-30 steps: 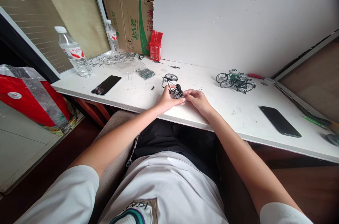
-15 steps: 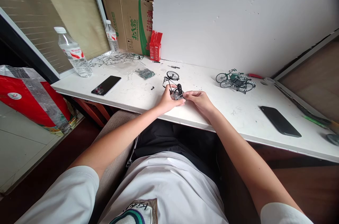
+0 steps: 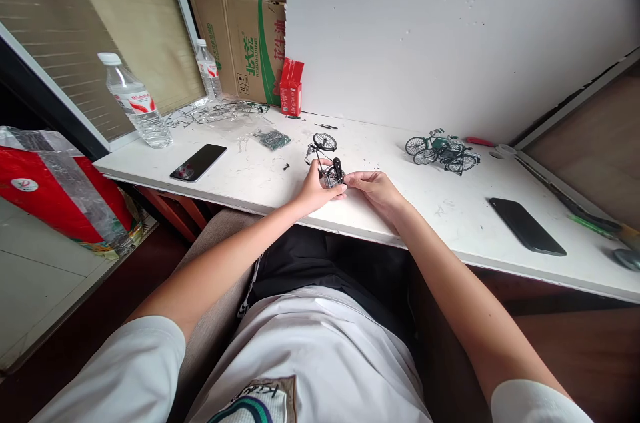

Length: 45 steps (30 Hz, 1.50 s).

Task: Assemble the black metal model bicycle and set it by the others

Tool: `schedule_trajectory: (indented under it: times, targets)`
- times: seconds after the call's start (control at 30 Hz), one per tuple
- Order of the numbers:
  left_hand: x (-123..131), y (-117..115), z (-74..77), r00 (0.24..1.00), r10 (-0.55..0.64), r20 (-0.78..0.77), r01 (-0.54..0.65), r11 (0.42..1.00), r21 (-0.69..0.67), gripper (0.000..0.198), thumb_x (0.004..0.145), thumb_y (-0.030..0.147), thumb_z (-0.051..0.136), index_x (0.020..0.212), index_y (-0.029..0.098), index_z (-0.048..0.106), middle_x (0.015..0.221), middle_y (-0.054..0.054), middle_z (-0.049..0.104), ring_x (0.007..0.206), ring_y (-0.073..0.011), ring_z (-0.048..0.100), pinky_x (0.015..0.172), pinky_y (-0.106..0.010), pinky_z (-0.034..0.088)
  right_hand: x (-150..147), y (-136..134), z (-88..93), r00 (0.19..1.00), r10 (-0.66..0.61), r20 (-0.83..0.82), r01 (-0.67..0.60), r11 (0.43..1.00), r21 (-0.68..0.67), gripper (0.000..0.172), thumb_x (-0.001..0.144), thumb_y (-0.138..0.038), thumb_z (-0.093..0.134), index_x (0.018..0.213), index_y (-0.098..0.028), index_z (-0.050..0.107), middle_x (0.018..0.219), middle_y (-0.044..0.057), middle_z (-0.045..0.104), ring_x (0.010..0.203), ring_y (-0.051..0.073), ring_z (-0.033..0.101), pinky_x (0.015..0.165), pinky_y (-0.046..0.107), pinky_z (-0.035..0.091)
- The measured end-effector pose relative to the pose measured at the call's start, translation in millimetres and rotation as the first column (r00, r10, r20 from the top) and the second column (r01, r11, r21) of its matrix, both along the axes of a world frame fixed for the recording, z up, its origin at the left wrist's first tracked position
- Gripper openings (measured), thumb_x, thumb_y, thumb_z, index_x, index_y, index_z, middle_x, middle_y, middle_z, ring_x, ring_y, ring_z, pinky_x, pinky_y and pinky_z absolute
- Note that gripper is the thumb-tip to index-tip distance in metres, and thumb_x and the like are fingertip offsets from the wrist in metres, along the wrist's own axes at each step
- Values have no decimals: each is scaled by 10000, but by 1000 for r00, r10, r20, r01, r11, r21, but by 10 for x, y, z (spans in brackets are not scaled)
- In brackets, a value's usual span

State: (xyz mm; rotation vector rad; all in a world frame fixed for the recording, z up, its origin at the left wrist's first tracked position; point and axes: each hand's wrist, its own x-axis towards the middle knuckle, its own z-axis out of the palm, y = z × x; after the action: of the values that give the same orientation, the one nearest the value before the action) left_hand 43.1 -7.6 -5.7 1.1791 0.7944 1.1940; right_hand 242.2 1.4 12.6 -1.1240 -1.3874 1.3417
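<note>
My left hand (image 3: 316,187) is closed on a small black model bicycle (image 3: 327,157) just above the white table (image 3: 250,176), near its front edge. The model's one wheel points away from me and its saddle sticks up between my hands. My right hand (image 3: 373,187) is closed too, its fingertips pinched against the model's near end; what they hold there is too small to make out.
Finished green model bicycles (image 3: 443,151) stand at the back right. Two dark phones (image 3: 199,161) (image 3: 527,235) lie left and right. Water bottles (image 3: 131,101), wire part frames (image 3: 220,112), a red carton (image 3: 291,88) and a cardboard box (image 3: 240,43) sit at the back left.
The model bicycle has tipped up a little in my left hand, its wheel now higher. My right fingertips have closed in on its near end.
</note>
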Motion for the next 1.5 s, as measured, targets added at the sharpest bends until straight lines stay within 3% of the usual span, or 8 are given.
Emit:
schedule_trajectory:
  times: [0.63, 0.9, 1.5]
  targets:
    - [26, 5, -10, 998, 52, -25, -51, 998, 26, 703, 742, 202, 938, 1217, 258, 423, 1010, 17, 636, 835, -137, 719, 852, -471, 706, 24, -12, -12, 997, 78, -13, -78, 997, 17, 432, 720, -603, 940, 857, -208, 831, 957, 54, 809, 860, 196, 686, 867, 349, 549]
    - [34, 12, -34, 997, 65, -34, -63, 997, 42, 708, 733, 221, 941, 1214, 261, 423, 1020, 11, 638, 836, -138, 714, 835, -469, 707, 35, -40, 4, 996, 89, 1, -89, 995, 37, 372, 772, -554, 924, 894, -211, 843, 1018, 68, 811, 931, 218, 697, 906, 365, 551]
    - [39, 7, -40, 998, 55, -43, -53, 997, 59, 726, 719, 209, 940, 1219, 265, 417, 1060, -6, 666, 856, -154, 738, 784, -419, 715, 39, 24, -48, 995, 88, -36, -87, 995, 44, 356, 732, -510, 955, 861, -197, 847, 950, 67, 821, 884, 208, 714, 918, 358, 548]
